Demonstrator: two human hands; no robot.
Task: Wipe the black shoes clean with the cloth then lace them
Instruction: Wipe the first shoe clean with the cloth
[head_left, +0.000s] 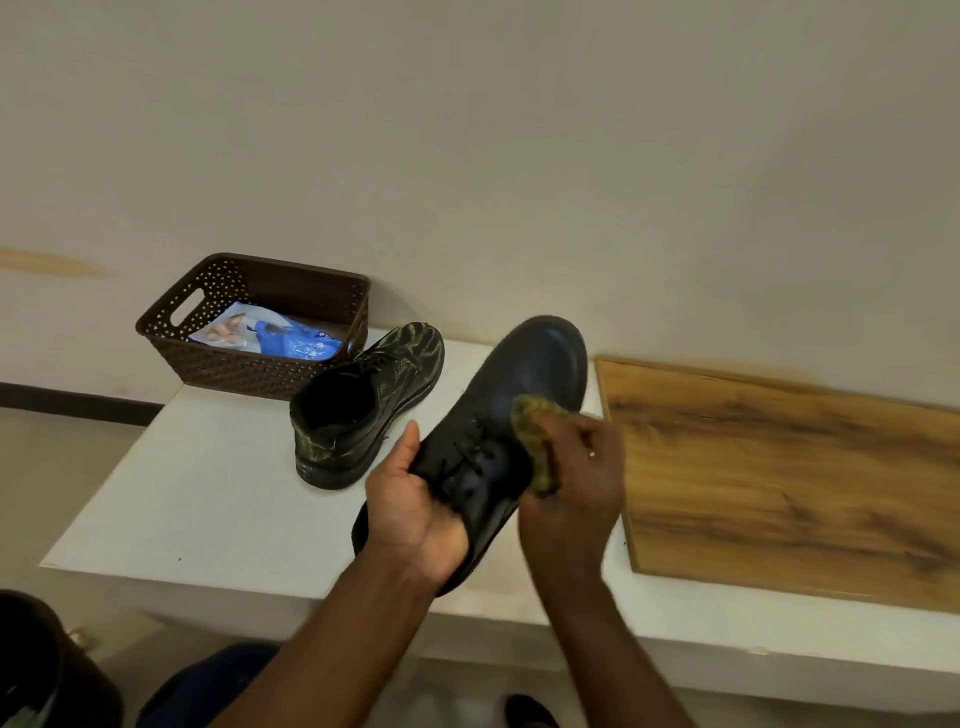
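My left hand (415, 512) grips a black lace-up shoe (524, 374) by its opening and holds it tilted above the white table (208, 493), toe pointing away. A crumpled yellow-green cloth (532, 431) is bunched in my right hand (576, 483) and pressed against the shoe's right side, beside the laces. The second black shoe (363, 400) stands upright on the table to the left, streaked with yellowish-green smears.
A brown perforated basket (208, 364) with a blue and white packet (275, 338) stands at the table's back left. A wooden board (779, 478) lies on the right side. A dark round container (47, 670) sits on the floor at lower left.
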